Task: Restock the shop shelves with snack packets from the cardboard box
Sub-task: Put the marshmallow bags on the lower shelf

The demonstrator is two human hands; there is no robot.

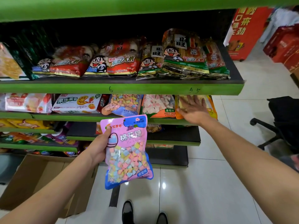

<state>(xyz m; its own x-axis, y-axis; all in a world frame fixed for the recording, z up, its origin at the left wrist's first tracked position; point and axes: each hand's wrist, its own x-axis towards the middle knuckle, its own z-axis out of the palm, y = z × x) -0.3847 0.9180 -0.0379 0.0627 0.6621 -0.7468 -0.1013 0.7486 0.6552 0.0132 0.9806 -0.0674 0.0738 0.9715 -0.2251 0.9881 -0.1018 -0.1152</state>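
Two bare forearms reach forward from the bottom corners, above dark shoes [127, 210] on glossy white floor tiles [210, 183]. The left hand [101, 144] grips a soft pink plastic marshmallow packet [129, 152] by its left edge, thumb curled over the front; the packet hangs upright in the air in front of the shelves, its clear window showing pastel, blocky pieces. The right hand [193, 109] lies flat with fingers spread on a yellow-orange packet [212, 110] at the right end of the second green shelf [169, 121]. Beside that packet sit a pale pink-and-white marshmallow bag [157, 105] and a multicoloured one [123, 104]. On the shelf above, crinkly foil-edged rice cracker bags [184, 54] lean in a row behind a green painted lip. An open cardboard box [32, 180], plain brown and flat-sided, stands on the floor at lower left. A black office chair [281, 120] stands to the right.
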